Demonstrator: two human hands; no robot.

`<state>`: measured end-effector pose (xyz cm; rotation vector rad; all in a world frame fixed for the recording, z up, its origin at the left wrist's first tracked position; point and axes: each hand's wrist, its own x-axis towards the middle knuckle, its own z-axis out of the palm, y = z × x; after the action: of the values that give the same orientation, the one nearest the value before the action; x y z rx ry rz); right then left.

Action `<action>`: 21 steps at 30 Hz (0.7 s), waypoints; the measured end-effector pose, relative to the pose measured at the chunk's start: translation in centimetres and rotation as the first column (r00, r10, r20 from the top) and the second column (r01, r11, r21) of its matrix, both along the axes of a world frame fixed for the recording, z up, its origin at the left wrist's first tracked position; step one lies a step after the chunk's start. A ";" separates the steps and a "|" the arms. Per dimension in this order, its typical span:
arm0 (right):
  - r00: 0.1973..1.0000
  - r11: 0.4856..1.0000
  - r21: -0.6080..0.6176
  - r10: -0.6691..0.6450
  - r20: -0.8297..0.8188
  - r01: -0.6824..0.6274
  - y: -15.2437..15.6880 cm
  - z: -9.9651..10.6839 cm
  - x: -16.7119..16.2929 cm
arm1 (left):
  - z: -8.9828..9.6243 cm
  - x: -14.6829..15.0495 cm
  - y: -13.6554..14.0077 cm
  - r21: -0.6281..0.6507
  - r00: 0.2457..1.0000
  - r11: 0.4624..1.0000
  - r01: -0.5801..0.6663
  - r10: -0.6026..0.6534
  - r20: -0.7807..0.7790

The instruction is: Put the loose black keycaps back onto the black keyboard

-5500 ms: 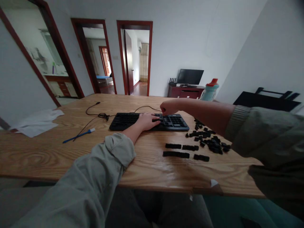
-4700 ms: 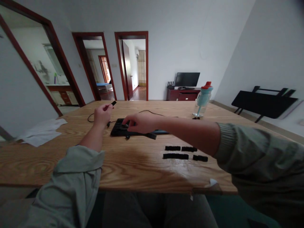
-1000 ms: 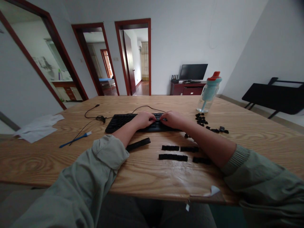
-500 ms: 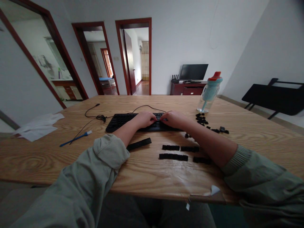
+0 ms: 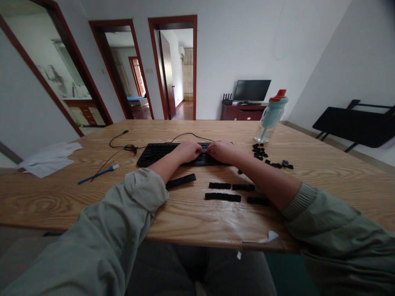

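Note:
A black keyboard (image 5: 156, 153) lies on the wooden table in front of me, its right half partly covered by my hands. My left hand (image 5: 188, 151) rests over its middle with the fingers curled and pinched together. Close beside it, almost touching, my right hand (image 5: 222, 151) is bent down onto the keys, its fingers closed too. Whatever the fingertips hold is too small and hidden to make out. Nearer to me lie short rows of black keycaps (image 5: 222, 197), some partly behind my right forearm. A long black strip (image 5: 183, 180) lies by my left wrist.
Loose black keycaps (image 5: 259, 152) are heaped at the right, with more keycaps (image 5: 279, 164) nearer. Behind them stands a clear bottle (image 5: 270, 117) with a red lid. At left are a blue brush (image 5: 98, 174), a coiled cable (image 5: 130, 149) and crumpled white paper or cloth (image 5: 51, 158).
The whole view has shifted slightly, so the table sits a little higher. Both hands stay at the same part of the keyboard, the right one slightly closer to the left.

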<state>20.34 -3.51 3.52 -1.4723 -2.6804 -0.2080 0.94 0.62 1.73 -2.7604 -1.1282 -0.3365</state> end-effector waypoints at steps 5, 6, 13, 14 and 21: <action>0.999 1.000 0.010 -0.017 0.029 0.017 0.1 0.1 -0.2 | 0.0 -0.1 -0.1 0.003 1.000 1.000 -0.009 0.010 -0.024; 0.999 1.000 0.013 -0.022 0.033 0.021 0.1 0.1 -0.3 | 0.0 -0.1 -0.1 0.008 1.000 1.000 -0.013 0.014 -0.026; 0.998 0.999 0.018 -0.046 0.034 0.046 -0.5 0.4 -0.6 | 0.0 0.0 -0.2 0.050 0.999 0.999 -0.012 0.015 -0.052; 0.998 0.999 0.021 -0.050 0.028 0.049 -0.6 0.4 -0.6 | 0.0 0.0 -0.3 0.057 0.998 0.998 -0.015 0.018 -0.056; 0.998 0.996 0.058 -0.065 0.020 0.064 0.1 -0.7 -0.4 | 0.1 0.1 -0.5 0.058 0.998 0.998 -0.008 0.012 -0.068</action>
<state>19.95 -3.44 2.81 -1.5505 -2.6227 -0.3040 1.04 0.16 1.84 -2.6932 -1.0981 -0.2669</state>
